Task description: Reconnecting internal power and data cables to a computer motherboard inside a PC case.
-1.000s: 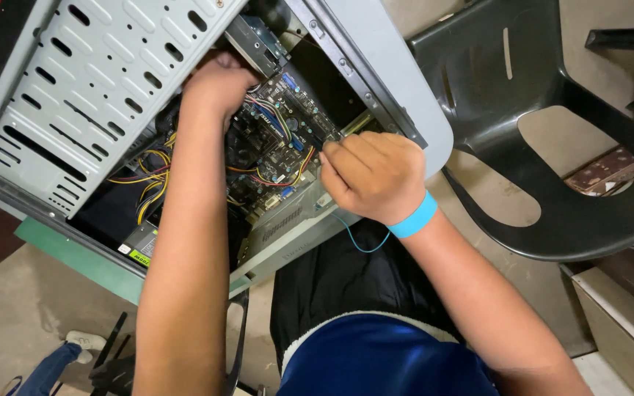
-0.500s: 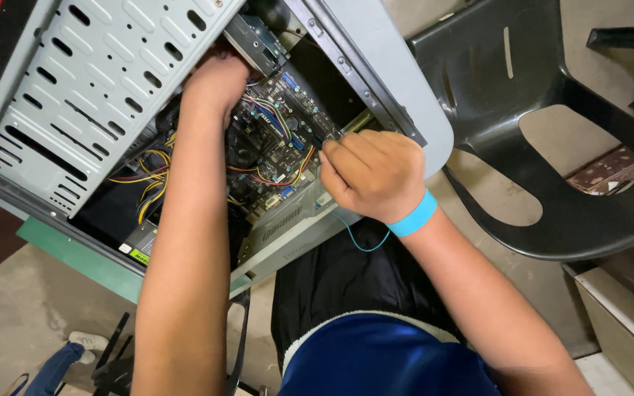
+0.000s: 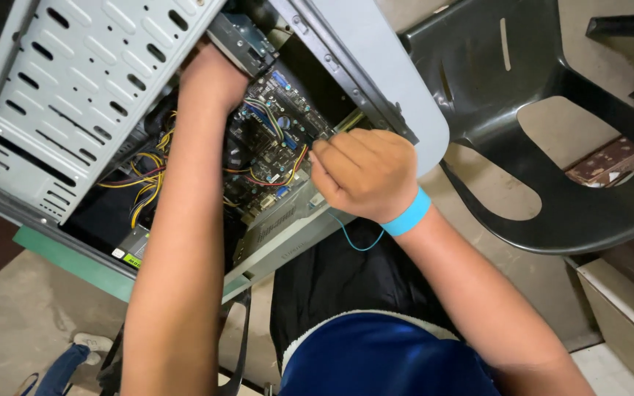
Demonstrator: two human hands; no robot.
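Note:
An open grey computer case (image 3: 75, 95) lies tilted in front of me, its motherboard (image 3: 273, 139) and coloured cables (image 3: 148, 183) exposed. My left hand (image 3: 210, 77) reaches deep inside under the drive cage, its fingers hidden. My right hand (image 3: 365, 172), with a blue wrist strap (image 3: 407, 214), is closed at the case's edge over the board; what its fingers pinch is hidden. A thin blue wire (image 3: 350, 238) hangs from the strap.
A dark plastic chair (image 3: 552, 147) stands to the right of the case. A green table edge (image 3: 67, 257) runs under the case. A shoe and a jeans leg (image 3: 67, 359) show at the bottom left on the concrete floor.
Both hands stay almost where they were; the right hand has shifted very slightly at the case edge.

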